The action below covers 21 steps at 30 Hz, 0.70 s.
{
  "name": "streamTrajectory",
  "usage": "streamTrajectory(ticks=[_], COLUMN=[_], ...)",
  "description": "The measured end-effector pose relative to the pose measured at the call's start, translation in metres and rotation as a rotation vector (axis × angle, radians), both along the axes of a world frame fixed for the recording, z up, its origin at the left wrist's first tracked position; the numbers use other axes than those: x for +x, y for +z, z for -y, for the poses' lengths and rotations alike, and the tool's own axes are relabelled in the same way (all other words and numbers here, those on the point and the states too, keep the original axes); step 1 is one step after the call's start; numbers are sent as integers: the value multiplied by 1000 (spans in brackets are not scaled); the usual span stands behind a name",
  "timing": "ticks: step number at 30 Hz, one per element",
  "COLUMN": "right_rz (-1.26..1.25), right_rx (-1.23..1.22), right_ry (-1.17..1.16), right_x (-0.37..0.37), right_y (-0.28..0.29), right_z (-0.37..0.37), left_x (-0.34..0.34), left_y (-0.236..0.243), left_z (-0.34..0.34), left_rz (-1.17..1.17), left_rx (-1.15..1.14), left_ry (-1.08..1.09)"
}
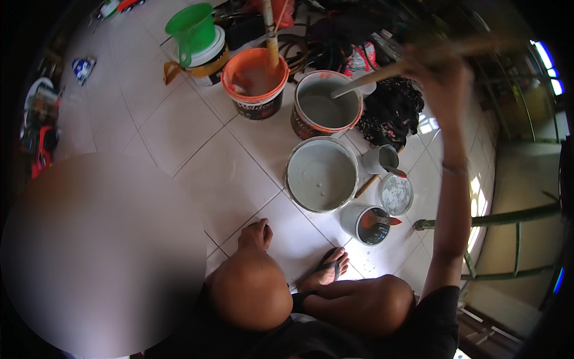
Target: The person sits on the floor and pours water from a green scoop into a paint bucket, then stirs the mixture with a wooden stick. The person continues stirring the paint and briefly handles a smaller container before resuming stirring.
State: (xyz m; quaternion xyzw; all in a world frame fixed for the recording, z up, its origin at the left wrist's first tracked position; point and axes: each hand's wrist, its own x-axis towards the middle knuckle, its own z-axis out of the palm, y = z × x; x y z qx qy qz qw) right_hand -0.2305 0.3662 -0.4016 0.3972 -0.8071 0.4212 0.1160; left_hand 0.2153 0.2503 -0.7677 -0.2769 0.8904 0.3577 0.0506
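My right hand, raised at the upper right and blurred by motion, is closed around a long wooden stick. The stick's pale lower end slants into a bucket of grey paint with an orange-smeared rim. Just nearer stands a wide white tub of pale grey liquid with a few bubbles. Past my left knee, my left hand hangs low with its fingers curled in. Nothing shows in it, and part of it is hidden by the knee.
Right of the tub stand a grey cup, a round lid and a can with a brush. An orange bucket and a green jug are farther left. Green metal bars edge the right; toys lie far left.
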Motion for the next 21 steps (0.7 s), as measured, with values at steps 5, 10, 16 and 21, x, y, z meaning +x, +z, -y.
streamTrajectory(ticks=[5, 10, 16, 21], right_rz=[257, 501, 578, 448], right_rx=[36, -76, -97, 75], right_ry=[-83, -302, -214, -296], right_x=[-60, -113, -128, -132], right_y=[-110, -134, -142, -159], right_z=[51, 43, 52, 62], left_x=[-1, -6, -1, -4], left_y=[-7, -3, 1, -8], left_z=[0, 4, 8, 3], left_rz=[-146, -259, -220, -249], left_rx=[-48, -43, -25, -69], left_ry=[-71, -143, -152, -160])
